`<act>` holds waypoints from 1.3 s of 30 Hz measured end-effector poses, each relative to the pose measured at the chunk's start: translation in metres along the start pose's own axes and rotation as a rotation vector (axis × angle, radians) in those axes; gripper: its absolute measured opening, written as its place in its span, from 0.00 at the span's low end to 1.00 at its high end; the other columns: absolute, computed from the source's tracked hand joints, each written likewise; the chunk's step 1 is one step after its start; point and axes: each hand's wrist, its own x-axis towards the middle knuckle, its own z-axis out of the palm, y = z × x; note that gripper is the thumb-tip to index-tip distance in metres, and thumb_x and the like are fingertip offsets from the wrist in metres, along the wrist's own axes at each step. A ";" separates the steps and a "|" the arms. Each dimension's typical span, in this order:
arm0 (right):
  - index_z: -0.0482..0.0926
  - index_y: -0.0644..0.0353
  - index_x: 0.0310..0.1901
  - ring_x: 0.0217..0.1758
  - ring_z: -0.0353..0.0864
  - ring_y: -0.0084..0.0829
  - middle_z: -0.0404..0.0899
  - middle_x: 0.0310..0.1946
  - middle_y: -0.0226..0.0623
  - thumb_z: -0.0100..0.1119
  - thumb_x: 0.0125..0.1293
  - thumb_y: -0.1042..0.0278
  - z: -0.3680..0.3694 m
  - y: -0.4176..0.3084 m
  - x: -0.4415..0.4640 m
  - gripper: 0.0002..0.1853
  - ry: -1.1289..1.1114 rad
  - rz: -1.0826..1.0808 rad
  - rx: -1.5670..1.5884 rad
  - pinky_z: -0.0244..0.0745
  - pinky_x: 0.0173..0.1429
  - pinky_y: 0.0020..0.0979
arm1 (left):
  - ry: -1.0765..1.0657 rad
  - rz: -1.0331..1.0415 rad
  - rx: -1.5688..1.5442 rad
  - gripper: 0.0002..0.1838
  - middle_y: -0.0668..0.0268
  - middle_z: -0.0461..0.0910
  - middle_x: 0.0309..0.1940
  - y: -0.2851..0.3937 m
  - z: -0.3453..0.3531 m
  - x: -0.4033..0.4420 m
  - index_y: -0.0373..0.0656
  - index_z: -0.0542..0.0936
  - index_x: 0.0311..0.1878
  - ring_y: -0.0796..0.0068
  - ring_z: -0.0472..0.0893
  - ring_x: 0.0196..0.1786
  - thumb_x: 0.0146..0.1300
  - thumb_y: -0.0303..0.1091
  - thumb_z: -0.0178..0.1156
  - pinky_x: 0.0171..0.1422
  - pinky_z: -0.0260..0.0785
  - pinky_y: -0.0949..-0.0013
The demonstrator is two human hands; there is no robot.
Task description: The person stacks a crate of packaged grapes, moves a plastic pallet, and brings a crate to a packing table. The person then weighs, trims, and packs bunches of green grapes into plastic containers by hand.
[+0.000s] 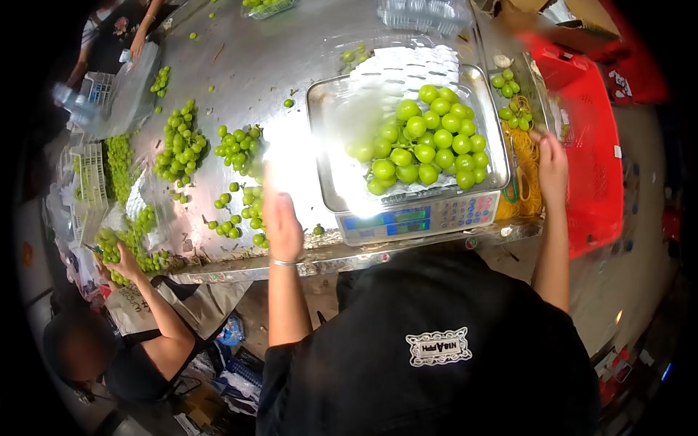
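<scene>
A bunch of large green grapes (429,138) rests on white foam netting (414,65) in the steel pan (331,196) of a digital scale (407,225). Left of the scale, my left hand (286,229) is at the table's front edge, fingers stretched out and partly lost in bright glare, holding nothing I can see. Right of the pan, my right hand (554,160) has loosely bent fingers beside a small grape cluster (518,116) and yellow rubber bands (527,174). No held item shows in it. Green-handled scissors (511,190) lie among the bands.
Loose grape bunches (179,142) and small clusters (238,147) lie on the steel table (240,51). Clear plastic boxes (424,14) stand at the back. A red crate (592,145) is at the right. At the left, a co-worker's hands (125,263) hold grapes; another person's arm (142,36) reaches in behind.
</scene>
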 end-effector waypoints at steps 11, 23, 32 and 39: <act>0.63 0.65 0.57 0.62 0.60 0.36 0.63 0.58 0.44 0.40 0.65 0.53 0.129 -0.070 0.162 0.26 -0.506 0.086 0.283 0.52 0.65 0.30 | -0.007 0.196 0.123 0.23 0.53 0.65 0.56 0.045 0.050 0.073 0.35 0.64 0.56 0.50 0.56 0.63 0.62 0.40 0.42 0.66 0.46 0.56; 0.71 0.61 0.45 0.50 0.68 0.33 0.69 0.48 0.41 0.54 0.48 0.76 0.063 -0.112 0.115 0.19 -0.489 -0.699 0.728 0.64 0.53 0.33 | -0.279 -0.183 -0.195 0.24 0.54 0.68 0.54 0.045 0.073 0.147 0.34 0.67 0.55 0.60 0.70 0.54 0.64 0.42 0.38 0.60 0.58 0.63; 0.71 0.59 0.48 0.65 0.51 0.37 0.49 0.61 0.45 0.55 0.53 0.73 0.034 -0.043 -0.036 0.18 -0.594 -0.367 0.739 0.54 0.62 0.31 | -0.399 -0.057 -0.173 0.23 0.56 0.69 0.53 0.058 0.118 0.145 0.34 0.67 0.55 0.63 0.70 0.53 0.61 0.40 0.41 0.58 0.60 0.64; 0.66 0.61 0.36 0.18 0.71 0.23 0.70 0.23 0.33 0.53 0.54 0.72 0.063 -0.033 -0.039 0.09 -0.471 0.374 0.872 0.66 0.18 0.27 | -0.483 0.097 0.001 0.22 0.57 0.70 0.52 0.068 0.136 0.141 0.34 0.67 0.54 0.66 0.71 0.51 0.60 0.38 0.44 0.57 0.61 0.66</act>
